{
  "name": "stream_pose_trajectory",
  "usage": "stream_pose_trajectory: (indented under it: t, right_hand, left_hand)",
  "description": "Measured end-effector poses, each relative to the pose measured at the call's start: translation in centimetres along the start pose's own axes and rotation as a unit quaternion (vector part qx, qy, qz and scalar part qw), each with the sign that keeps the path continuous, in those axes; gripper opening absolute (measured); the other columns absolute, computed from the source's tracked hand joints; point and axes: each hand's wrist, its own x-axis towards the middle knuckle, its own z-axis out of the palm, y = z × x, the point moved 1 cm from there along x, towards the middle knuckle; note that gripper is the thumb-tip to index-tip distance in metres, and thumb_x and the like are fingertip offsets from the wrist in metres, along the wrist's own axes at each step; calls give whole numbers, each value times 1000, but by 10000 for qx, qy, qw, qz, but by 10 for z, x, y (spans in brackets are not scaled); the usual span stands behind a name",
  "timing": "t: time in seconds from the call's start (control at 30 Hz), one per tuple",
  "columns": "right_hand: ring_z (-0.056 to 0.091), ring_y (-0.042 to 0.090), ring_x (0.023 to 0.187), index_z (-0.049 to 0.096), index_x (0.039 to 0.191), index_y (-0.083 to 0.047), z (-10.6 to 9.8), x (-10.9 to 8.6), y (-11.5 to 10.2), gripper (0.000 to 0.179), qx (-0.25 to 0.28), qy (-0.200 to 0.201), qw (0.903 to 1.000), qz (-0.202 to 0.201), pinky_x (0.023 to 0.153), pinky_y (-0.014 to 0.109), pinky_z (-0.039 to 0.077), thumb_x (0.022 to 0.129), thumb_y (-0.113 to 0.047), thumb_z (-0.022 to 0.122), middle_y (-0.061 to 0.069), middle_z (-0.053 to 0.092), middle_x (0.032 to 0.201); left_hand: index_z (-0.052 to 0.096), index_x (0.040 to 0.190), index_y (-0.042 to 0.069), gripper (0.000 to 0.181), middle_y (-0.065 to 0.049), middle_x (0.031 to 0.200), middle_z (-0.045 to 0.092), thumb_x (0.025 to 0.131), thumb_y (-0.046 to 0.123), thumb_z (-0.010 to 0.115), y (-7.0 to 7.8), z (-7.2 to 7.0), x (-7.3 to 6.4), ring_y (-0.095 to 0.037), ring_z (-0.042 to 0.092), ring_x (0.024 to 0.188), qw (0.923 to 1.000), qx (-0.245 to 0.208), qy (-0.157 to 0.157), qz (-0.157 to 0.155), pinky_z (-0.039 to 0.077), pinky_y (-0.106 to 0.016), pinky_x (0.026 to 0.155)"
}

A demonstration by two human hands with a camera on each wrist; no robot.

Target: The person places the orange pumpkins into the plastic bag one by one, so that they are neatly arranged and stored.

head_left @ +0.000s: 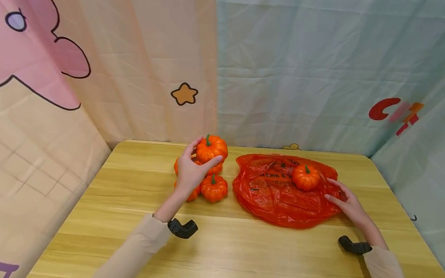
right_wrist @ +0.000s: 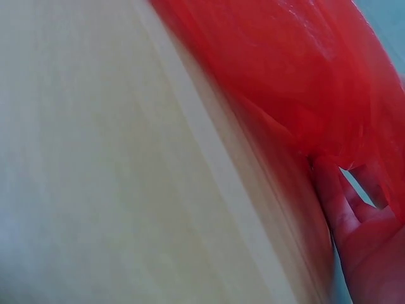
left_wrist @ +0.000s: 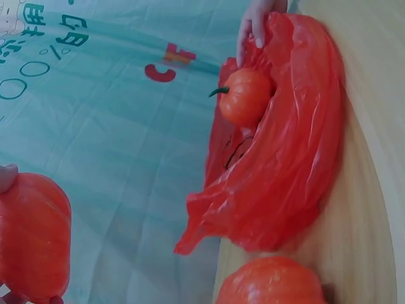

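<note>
My left hand grips a small orange pumpkin with a green stem, thumb on one side and fingers on the other, above several more pumpkins. In the left wrist view, this held pumpkin shows at the lower left. My right hand holds the right edge of a red plastic bag, thumb and forefinger spread apart. Red plastic covers part of that hand in the right wrist view. One pumpkin sits at the bag, near the right fingertips.
A pumpkin stands on the wooden table below the left hand, beside others partly hidden by that hand. Printed curtains hang behind the table and along both sides. A black wrist device is on each arm.
</note>
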Motion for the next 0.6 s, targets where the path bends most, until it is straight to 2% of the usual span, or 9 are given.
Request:
stream_pose_trajectory:
  t: [0.2, 0.3, 0.4, 0.5, 0.6]
  right_hand:
    - [30, -16, 112, 31, 149, -11, -1, 1, 0, 59, -51, -45, 9999, 95, 85, -2, 33, 98, -26, 54, 22, 25, 152]
    - [30, -16, 112, 30, 150, -11, -1, 2, 1, 59, -60, -48, 9999, 129, 85, -2, 33, 98, -27, 54, 23, 25, 152]
    - [31, -18, 110, 31, 149, -11, -1, 2, 2, 58, -27, -28, 10000, 89, 85, -1, 34, 98, -26, 54, 15, 30, 150]
    - [33, -19, 109, 32, 149, -10, 0, 2, 3, 57, 42, -5, 10000, 26, 86, -1, 34, 98, -25, 55, -3, 37, 145]
    - [33, -20, 109, 33, 149, -12, 0, 2, 4, 56, 62, 9, 10000, -14, 86, -1, 34, 98, -24, 55, -17, 37, 139]
  left_hand:
    - [52, 136, 18, 72, -1, 134, 54, 73, 32, 84, -1, 26, -1, -22, 52, 114, 9994, 81, -315, 111, 52, -39, 89]
    - [52, 136, 17, 71, -3, 134, 54, 73, 31, 83, -2, 36, 0, -23, 53, 114, 9992, -46, -390, 110, 53, -39, 89]
    - [52, 136, 16, 72, -5, 134, 54, 73, 29, 84, -1, 44, 2, -24, 54, 113, 9990, -91, -425, 115, 54, -40, 89]
    - [52, 136, 15, 73, -8, 132, 54, 73, 30, 84, 1, 54, 2, -25, 54, 111, 9988, -72, -478, 63, 54, -39, 88]
    - [51, 137, 14, 74, -11, 131, 54, 73, 29, 84, 3, 65, 2, -25, 57, 107, 9980, -89, -628, 40, 55, -36, 85]
